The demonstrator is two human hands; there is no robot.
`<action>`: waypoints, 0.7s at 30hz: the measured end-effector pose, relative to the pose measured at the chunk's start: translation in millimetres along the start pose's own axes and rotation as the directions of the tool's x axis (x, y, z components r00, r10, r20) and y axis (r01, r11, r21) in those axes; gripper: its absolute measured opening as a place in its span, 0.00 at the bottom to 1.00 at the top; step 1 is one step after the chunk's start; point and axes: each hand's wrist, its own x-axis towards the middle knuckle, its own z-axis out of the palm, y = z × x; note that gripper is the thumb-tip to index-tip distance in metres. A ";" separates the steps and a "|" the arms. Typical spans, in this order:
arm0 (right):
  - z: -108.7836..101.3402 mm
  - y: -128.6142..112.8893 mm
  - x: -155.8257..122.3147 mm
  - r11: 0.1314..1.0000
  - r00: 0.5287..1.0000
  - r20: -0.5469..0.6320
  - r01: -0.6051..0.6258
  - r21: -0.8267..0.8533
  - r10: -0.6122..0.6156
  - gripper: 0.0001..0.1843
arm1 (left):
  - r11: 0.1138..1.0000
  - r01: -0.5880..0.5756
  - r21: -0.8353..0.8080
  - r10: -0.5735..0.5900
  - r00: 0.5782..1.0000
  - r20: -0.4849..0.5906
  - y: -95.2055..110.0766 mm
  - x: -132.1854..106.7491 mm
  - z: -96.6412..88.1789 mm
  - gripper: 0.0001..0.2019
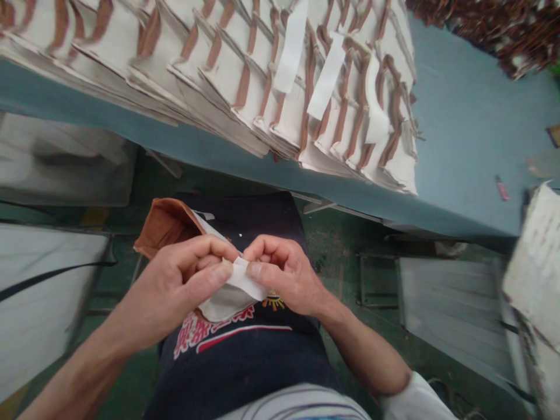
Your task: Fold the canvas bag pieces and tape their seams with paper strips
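Over my lap, my left hand (199,274) and my right hand (282,271) meet with fingertips pinched on a white paper strip (249,283). Both hands are closed on it, thumbs on top. Beneath the strip lies a pale fabric piece (225,306), partly covered by my left hand. Its brown, suede-like part (168,224) stands up to the left, beyond my left wrist. I cannot tell whether the strip is attached to the fabric. A dark apron (262,361) with red and white print lies under it all.
A blue-grey table (459,128) runs across ahead, bearing stacked pale pieces (210,81) with brown edges. Loose white strips (326,76) lie on the stack. A reddish-brown pile (503,29) sits at the back right. White-topped surfaces (39,291) stand at the left and right.
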 end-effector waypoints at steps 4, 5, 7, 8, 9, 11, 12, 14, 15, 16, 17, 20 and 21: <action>1.2 -2.2 -1.1 0.999 0.999 -0.033 -0.009 -0.042 0.008 0.22 | 0.998 0.065 -0.027 -0.063 0.995 0.074 -4.3 -1.5 2.1 0.18; 1.4 -2.6 -1.6 0.999 0.999 -0.044 -0.011 -0.050 0.008 0.22 | 0.996 0.080 -0.029 -0.077 0.994 0.074 -5.2 -1.3 2.7 0.18; 1.8 -3.5 -2.5 0.998 0.998 -0.064 -0.011 -0.069 0.006 0.21 | 0.995 0.094 -0.037 -0.092 0.993 0.068 -5.2 -0.1 4.2 0.18; 2.1 -3.9 -2.9 0.997 0.997 -0.072 -0.010 -0.079 0.004 0.20 | 0.994 0.100 -0.037 -0.098 0.993 0.062 -4.4 0.7 5.2 0.18; 2.3 -4.4 -3.2 0.996 0.997 -0.079 -0.010 -0.090 0.002 0.19 | 0.995 0.098 -0.033 -0.096 0.994 0.050 -3.1 1.6 6.2 0.17; 2.9 -5.2 -3.7 0.993 0.995 -0.095 -0.006 -0.115 -0.005 0.15 | 0.997 0.076 -0.007 -0.076 0.997 0.010 0.3 3.1 8.3 0.15; 3.2 -5.5 -3.9 0.991 0.995 -0.104 -0.004 -0.130 -0.009 0.12 | 0.998 0.061 0.012 -0.061 0.998 -0.013 2.0 3.4 9.2 0.14; 3.6 -5.4 -4.0 0.988 0.993 -0.119 -0.001 -0.158 -0.018 0.10 | 0.998 0.033 0.046 -0.030 0.998 -0.049 5.3 3.6 10.7 0.13; 3.7 -5.0 -4.0 0.985 0.992 -0.125 0.004 -0.171 -0.025 0.09 | 0.998 0.027 0.062 -0.023 0.998 -0.055 6.7 3.5 11.3 0.13; 3.6 -4.4 -3.9 0.982 0.991 -0.131 0.010 -0.186 -0.035 0.09 | 0.997 0.023 0.075 -0.019 0.998 -0.056 7.9 3.5 11.9 0.13; 3.5 -3.6 -3.8 0.979 0.989 -0.140 0.017 -0.204 -0.046 0.09 | 0.996 0.016 0.086 -0.011 0.998 -0.058 8.9 3.5 12.6 0.13; 3.0 -0.2 -3.4 0.962 0.983 -0.167 0.033 -0.270 -0.081 0.08 | 0.994 -0.004 0.112 0.014 0.996 -0.084 10.3 4.3 14.5 0.12; 2.8 0.9 -3.3 0.958 0.981 -0.173 0.034 -0.285 -0.086 0.08 | 0.993 -0.009 0.120 0.020 0.996 -0.090 10.5 4.7 15.0 0.12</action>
